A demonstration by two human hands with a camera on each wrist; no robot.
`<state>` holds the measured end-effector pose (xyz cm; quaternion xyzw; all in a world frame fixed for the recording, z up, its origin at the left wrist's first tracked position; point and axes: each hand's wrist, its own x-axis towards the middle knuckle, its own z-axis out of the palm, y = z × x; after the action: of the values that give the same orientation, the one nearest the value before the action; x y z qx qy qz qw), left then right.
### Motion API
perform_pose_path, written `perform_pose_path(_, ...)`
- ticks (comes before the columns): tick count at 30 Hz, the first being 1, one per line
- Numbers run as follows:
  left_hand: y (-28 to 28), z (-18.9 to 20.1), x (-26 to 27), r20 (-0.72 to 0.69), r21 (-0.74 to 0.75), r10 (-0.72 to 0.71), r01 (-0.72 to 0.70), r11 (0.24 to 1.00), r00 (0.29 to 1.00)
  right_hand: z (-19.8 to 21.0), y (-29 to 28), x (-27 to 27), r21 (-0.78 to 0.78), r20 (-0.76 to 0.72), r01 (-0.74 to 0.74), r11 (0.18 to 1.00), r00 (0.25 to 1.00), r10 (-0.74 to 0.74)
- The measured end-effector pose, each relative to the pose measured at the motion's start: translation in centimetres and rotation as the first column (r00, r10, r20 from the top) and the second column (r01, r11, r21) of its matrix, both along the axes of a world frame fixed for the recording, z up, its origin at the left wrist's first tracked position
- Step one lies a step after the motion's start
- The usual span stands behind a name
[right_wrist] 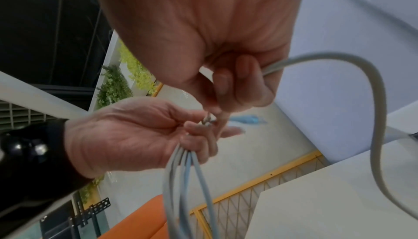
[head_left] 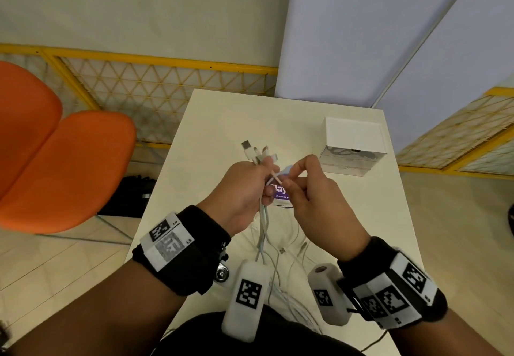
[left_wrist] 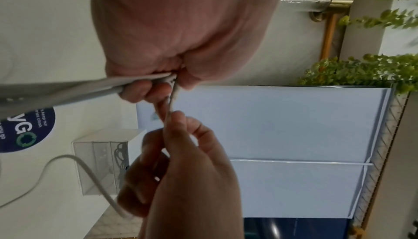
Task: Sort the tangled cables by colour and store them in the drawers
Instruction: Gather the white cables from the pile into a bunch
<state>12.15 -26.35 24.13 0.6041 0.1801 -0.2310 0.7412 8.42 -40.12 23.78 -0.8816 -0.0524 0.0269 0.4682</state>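
Note:
Above the white table (head_left: 222,122) my left hand (head_left: 260,181) grips a bundle of white cables (head_left: 262,222); their USB plugs (head_left: 251,151) stick up past my fingers. My right hand (head_left: 289,179) pinches one thin white cable end (head_left: 276,179) right beside the left fingers. In the right wrist view the white cables (right_wrist: 187,180) hang down from my left hand (right_wrist: 199,132), and one cable (right_wrist: 375,103) loops out of my right hand. A small white drawer unit (head_left: 353,144) with clear drawers stands at the table's far right, dark cable showing inside.
More white cable (head_left: 292,247) lies loose on the table below my hands. A purple round sticker (head_left: 281,194) is on the tabletop under them. An orange chair (head_left: 69,166) stands left of the table. A yellow mesh fence (head_left: 155,83) and pale panels stand behind.

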Motion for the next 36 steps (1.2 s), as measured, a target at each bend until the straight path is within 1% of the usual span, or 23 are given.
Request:
perform_pose_path(2, -0.1, 0.0, 0.1, 0.018, -0.044, 0.058, -0.057, 0.997, 0.998, -0.4, -0.1, -0.1, -0.032, -0.017, 0.033, 0.999, 0.999, -0.034)
perform_pose_path(4, -0.4, 0.1, 0.0, -0.004, -0.155, 0.081, -0.080, 0.985, 0.997, -0.7, 0.1, 0.1, -0.051, -0.012, 0.075, 0.996, 0.997, -0.076)
perform_pose_path(6, -0.5, 0.2, -0.1, -0.069, -0.277, 0.061, -0.078, 0.958, 0.996, -0.7, 0.4, 0.3, -0.032, -0.017, 0.116, 0.993, 0.993, -0.117)
perform_pose_path(8, -0.3, 0.3, -0.1, -0.136, -0.349, -0.008, -0.041, 0.936, 0.991, -0.3, 0.6, 0.4, 0.050, -0.058, 0.107, 0.993, 0.993, -0.104)
perform_pose_path(10, 0.1, 0.7, 0.1, -0.173, -0.361, -0.064, -0.002, 0.932, 0.983, 0.5, 0.6, 0.1, 0.077, -0.113, 0.037, 0.996, 0.993, -0.028)
perform_pose_path(11, 0.4, 1.0, 0.3, -0.174, -0.356, -0.064, -0.002, 0.934, 0.983, 0.9, 0.4, -0.1, 0.043, -0.115, -0.011, 0.999, 0.993, 0.016)
perform_pose_path(13, 1.1, 1.8, 0.8, -0.131, -0.327, -0.024, -0.020, 0.945, 0.991, 1.9, -0.7, -0.5, -0.067, -0.069, -0.114, 0.991, 0.992, 0.109)
perform_pose_path(14, 1.5, 2.1, 1.0, -0.100, -0.303, 0.006, -0.036, 0.952, 0.995, 2.5, -1.4, -0.7, -0.106, -0.052, -0.150, 0.983, 0.988, 0.145)
perform_pose_path(15, 1.9, 2.4, 1.2, -0.075, -0.288, 0.037, -0.057, 0.956, 0.997, 3.2, -2.1, -0.9, -0.113, -0.052, -0.168, 0.979, 0.985, 0.163)
perform_pose_path(18, 3.0, 2.6, 1.5, -0.057, -0.303, 0.134, -0.145, 0.942, 0.989, 5.3, -5.2, -1.5, -0.070, -0.137, -0.131, 0.989, 0.983, 0.121)
perform_pose_path(20, 3.6, 2.7, 1.4, -0.061, -0.351, 0.142, -0.155, 0.924, 0.988, 6.4, -7.3, -2.1, -0.045, -0.184, -0.087, 0.995, 0.980, 0.077)
perform_pose_path(22, 3.8, 2.9, 1.0, -0.031, -0.369, 0.065, -0.072, 0.927, 0.997, 7.0, -8.6, -2.6, -0.065, -0.199, -0.058, 0.996, 0.979, 0.044)
perform_pose_path(23, 3.7, 3.1, 0.7, 0.012, -0.345, 0.004, 0.000, 0.938, 1.000, 7.3, -8.7, -2.9, -0.095, -0.194, -0.061, 0.994, 0.980, 0.041)
perform_pose_path(25, 3.0, 3.5, -0.2, 0.111, -0.257, -0.149, 0.173, 0.951, 0.983, 7.5, -8.0, -3.1, -0.151, -0.180, -0.078, 0.986, 0.982, 0.050)
perform_pose_path(26, 2.4, 3.7, -0.6, 0.153, -0.186, -0.249, 0.275, 0.943, 0.956, 7.6, -7.4, -3.2, -0.160, -0.189, -0.096, 0.982, 0.980, 0.065)
perform_pose_path(27, 1.7, 4.0, -1.1, 0.181, -0.104, -0.359, 0.380, 0.919, 0.916, 7.5, -6.9, -3.2, -0.161, -0.194, -0.115, 0.980, 0.978, 0.083)
perform_pose_path(28, 1.1, 4.3, -1.6, 0.192, -0.020, -0.473, 0.485, 0.874, 0.860, 7.6, -6.3, -3.2, -0.160, -0.187, -0.125, 0.979, 0.978, 0.095)
perform_pose_path(29, 0.6, 4.4, -1.9, 0.186, 0.055, -0.573, 0.574, 0.817, 0.798, 7.6, -6.0, -3.0, -0.165, -0.162, -0.120, 0.979, 0.982, 0.093)
perform_pose_path(30, 0.2, 4.5, -2.2, 0.180, 0.113, -0.645, 0.635, 0.764, 0.743, 7.7, -5.9, -2.9, -0.174, -0.123, -0.107, 0.979, 0.989, 0.086)
perform_pose_path(31, 0.0, 4.6, -2.4, 0.182, 0.169, -0.698, 0.677, 0.716, 0.693, 7.9, -6.1, -2.8, -0.170, -0.106, -0.102, 0.980, 0.991, 0.084)
perform_pose_path(33, 0.2, 5.1, -2.6, 0.206, 0.249, -0.764, 0.722, 0.645, 0.612, 8.6, -7.2, -2.7, -0.175, -0.086, -0.083, 0.981, 0.994, 0.068)
perform_pose_path(34, 0.4, 5.3, -2.6, 0.215, 0.253, -0.779, 0.737, 0.627, 0.589, 8.7, -8.1, -2.7, -0.159, -0.094, -0.070, 0.985, 0.994, 0.056)
perform_pose_path(36, 1.2, 5.8, -2.5, 0.243, 0.205, -0.790, 0.767, 0.609, 0.563, 8.7, -10.3, -2.7, -0.120, -0.130, -0.011, 0.993, 0.992, -0.005)
